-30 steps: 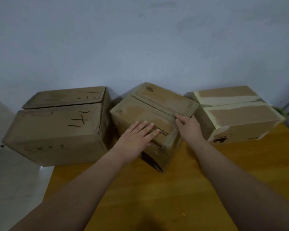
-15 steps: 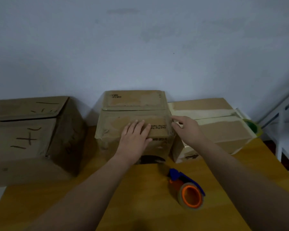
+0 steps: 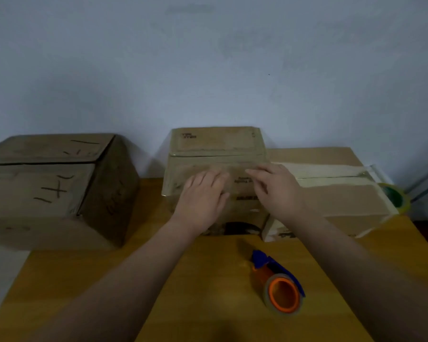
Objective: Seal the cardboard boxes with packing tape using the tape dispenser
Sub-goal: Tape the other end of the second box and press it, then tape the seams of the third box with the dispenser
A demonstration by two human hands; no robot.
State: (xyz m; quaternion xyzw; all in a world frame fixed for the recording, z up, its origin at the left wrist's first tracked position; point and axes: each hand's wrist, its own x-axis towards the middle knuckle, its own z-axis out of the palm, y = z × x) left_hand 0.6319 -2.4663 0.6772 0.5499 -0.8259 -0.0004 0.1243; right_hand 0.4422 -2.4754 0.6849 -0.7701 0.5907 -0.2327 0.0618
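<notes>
Three cardboard boxes stand along the wall. The middle box [image 3: 216, 146] is small and squared to me, with shiny tape over its top seam. My left hand [image 3: 200, 196] lies flat on its near top flap, fingers spread. My right hand [image 3: 274, 188] rests beside it on the same flap, fingers extended, holding nothing. The tape dispenser [image 3: 277, 283], blue with an orange core and a clear tape roll, lies on the wooden table [image 3: 134, 280] in front of the box, between my forearms.
A larger box [image 3: 50, 188] with black marker marks stands at the left, hanging over the table's left edge. A box [image 3: 341, 193] with pale tape on top touches the middle box on the right. A green tape roll [image 3: 393, 196] sits behind its right end.
The middle box was turned from an angled pose to square against the right box. My right hand moved from the box's right corner onto the top flap. The view tilted down, revealing the dispenser.
</notes>
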